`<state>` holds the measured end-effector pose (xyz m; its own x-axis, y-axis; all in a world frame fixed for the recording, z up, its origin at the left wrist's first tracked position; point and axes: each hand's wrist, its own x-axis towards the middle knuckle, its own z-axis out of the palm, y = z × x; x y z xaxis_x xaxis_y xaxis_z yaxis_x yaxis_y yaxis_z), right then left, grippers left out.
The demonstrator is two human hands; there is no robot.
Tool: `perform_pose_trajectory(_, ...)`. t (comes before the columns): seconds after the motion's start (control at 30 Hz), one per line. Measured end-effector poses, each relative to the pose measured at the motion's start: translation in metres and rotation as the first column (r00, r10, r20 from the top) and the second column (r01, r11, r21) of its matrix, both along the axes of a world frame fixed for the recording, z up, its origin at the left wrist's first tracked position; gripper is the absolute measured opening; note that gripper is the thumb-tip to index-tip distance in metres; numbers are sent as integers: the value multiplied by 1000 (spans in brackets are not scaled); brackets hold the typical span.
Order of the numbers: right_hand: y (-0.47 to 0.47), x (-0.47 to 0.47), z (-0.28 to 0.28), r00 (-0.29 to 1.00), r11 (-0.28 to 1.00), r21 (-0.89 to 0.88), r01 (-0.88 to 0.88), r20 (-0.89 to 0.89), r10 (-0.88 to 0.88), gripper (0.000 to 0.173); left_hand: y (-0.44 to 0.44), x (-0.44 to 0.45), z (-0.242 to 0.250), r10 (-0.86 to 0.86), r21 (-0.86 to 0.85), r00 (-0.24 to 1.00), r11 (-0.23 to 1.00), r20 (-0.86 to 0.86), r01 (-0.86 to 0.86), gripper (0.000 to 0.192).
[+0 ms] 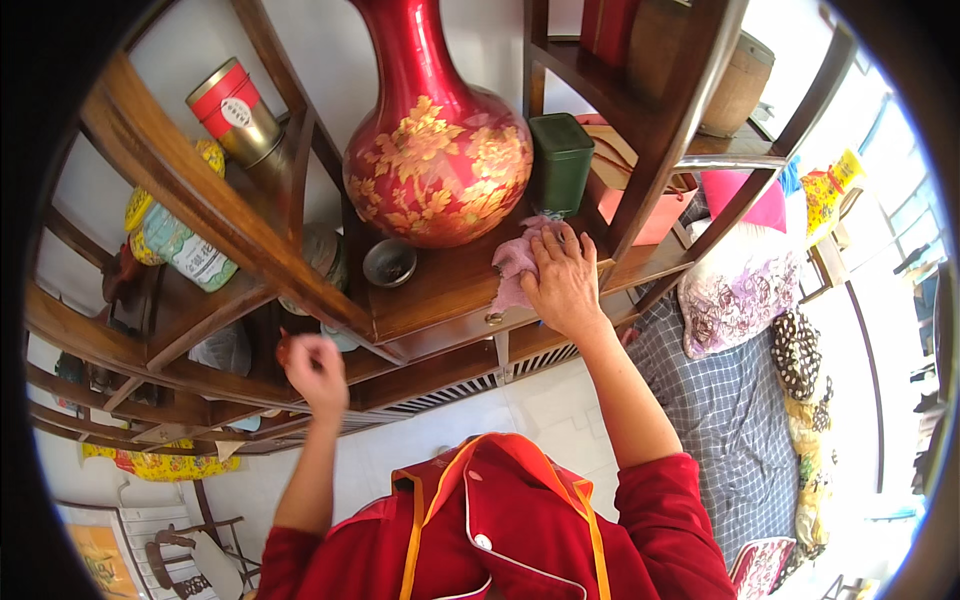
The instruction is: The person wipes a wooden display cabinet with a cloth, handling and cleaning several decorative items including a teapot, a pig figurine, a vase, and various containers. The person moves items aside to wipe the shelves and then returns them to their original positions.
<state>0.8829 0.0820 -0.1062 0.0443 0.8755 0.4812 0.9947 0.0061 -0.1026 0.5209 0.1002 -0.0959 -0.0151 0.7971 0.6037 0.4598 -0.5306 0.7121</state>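
Note:
My right hand [564, 281] lies flat, fingers spread, over a pink cloth [513, 266] on the wooden shelf board [442, 289]. Just beyond the cloth stands a dark green lidded tin [562, 161]. A large glossy red vase [439, 169] with gold flowers rises from the middle of the same board. To its front left sits a small dark bowl [389, 263]. My left hand [319, 375] is blurred and loosely curled in front of the lower shelves. A small reddish-brown object [283, 348] shows partly behind it; whether they touch is unclear.
Wooden shelf posts [652, 142] flank the vase. On the left shelves are a gold-and-red canister [234, 112] and a pale green jar [191, 247] bearing writing. A pink paper bag [652, 214] stands right of the green tin. Farther right is a daybed with a checked cover [720, 420].

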Motion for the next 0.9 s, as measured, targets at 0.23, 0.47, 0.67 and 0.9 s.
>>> perform_pose_trajectory(0.23, 0, -5, -4, 981, 950, 303, -75, -150, 125, 45, 23, 208, 119, -312, 275, 780, 812, -542, 515, 71)
perform_pose_trajectory(0.47, 2, 17, -16, 997, 998, 54, 43, -71, -39, 60, 125, 331, 182, -246, -216, 144, 957, -959, 193, 102)
perform_pose_trajectory(0.67, 55, 45, -26, 999, 983, -180, -23, -34, 17, 73, 163, 339, 195, -322, -231, 234, 909, -917, 347, 95)
perform_pose_trajectory(0.9, 156, 51, -24, 961, 998, 10, -69, -267, 69, 70, 158, 330, 200, -375, -229, 317, 882, -871, 412, 90)
